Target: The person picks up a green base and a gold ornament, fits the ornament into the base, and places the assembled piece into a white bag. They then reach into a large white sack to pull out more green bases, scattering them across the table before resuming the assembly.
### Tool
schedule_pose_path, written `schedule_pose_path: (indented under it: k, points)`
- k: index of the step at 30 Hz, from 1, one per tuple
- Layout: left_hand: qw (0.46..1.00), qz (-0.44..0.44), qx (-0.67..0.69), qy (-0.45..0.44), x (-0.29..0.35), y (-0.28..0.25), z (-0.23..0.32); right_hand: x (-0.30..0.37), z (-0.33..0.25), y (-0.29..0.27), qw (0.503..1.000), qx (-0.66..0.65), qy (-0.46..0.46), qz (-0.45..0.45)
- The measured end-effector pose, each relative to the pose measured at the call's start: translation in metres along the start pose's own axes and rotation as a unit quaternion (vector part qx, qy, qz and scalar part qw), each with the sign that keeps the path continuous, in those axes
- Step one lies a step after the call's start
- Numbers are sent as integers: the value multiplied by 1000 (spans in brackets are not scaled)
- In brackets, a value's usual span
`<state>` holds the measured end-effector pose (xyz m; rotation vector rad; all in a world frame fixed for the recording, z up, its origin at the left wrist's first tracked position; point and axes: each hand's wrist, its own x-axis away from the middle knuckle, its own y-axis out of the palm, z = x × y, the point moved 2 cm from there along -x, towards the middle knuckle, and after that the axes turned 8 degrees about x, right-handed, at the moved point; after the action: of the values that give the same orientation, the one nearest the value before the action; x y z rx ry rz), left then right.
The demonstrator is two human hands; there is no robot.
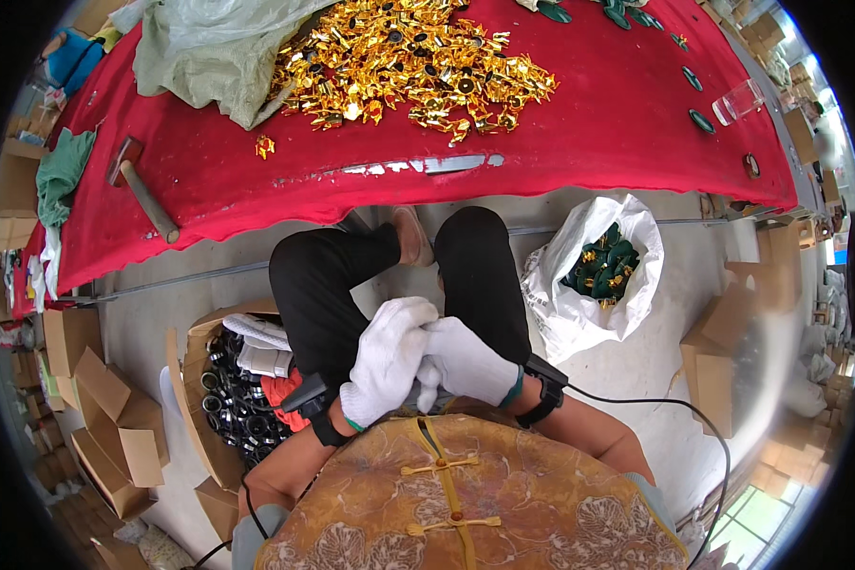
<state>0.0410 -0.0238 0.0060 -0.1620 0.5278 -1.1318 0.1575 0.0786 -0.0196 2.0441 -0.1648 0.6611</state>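
Note:
My left hand and my right hand meet above my lap, both in white knit gloves with green cuffs. The left fingers curl over toward the right hand, and the right fingers are bent in against the left. Glove fabric overlaps where they touch, so whatever lies between them is hidden. Below the join, a white glove finger points down toward me. Both hands are away from the red-covered table.
Gold pieces are heaped on the table beside a pale sack. A hammer lies at left, a clear glass at right. A white sack holds green-and-gold pieces; a carton holds black rings.

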Motion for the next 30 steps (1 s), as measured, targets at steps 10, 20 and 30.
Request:
schedule_pose_path:
  k: [10,20,30]
  points:
    - [958,114,194,-181,1,5,-1,-2,14,17,587,702,-313,254]
    - [994,-1,68,-88,0,1,-2,-5,4,-1,685,675,-255,98]
    - [970,75,142,-180,7,1,-2,-2,3,16,853,452,-183,186]
